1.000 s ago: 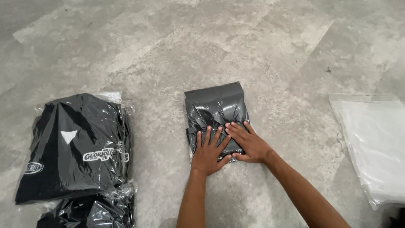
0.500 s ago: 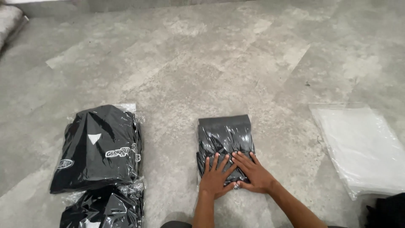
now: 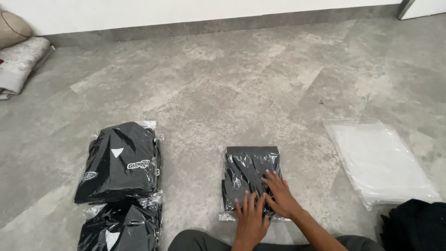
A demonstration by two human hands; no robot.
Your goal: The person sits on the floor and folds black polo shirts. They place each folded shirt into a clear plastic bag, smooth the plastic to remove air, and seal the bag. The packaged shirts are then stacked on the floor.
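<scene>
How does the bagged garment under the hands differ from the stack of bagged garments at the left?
The bagged garment under the hands is a single flat pack, its dark face plain; the stack at the left is several packs piled, its top face carrying white markings. The left hand and right hand press flat on the single pack; nothing touches the stack. Both hold dark folded fabric in clear plastic on the grey floor.

A grey mottled stone-tile floor (image 3: 241, 88) carries everything. Near its middle lies a folded dark garment in a clear plastic bag (image 3: 248, 174), flat on the tiles. To the left sits a stack of bagged black garments (image 3: 118, 162), with another bagged black garment (image 3: 121, 225) just beside it, nearer the lower edge. To the right lies a pile of empty clear bags (image 3: 381, 160), and a dark heap of cloth (image 3: 416, 225) just beside its near corner. At the far left edge, a folded blanket (image 3: 18, 65) rests by the wall.
</scene>
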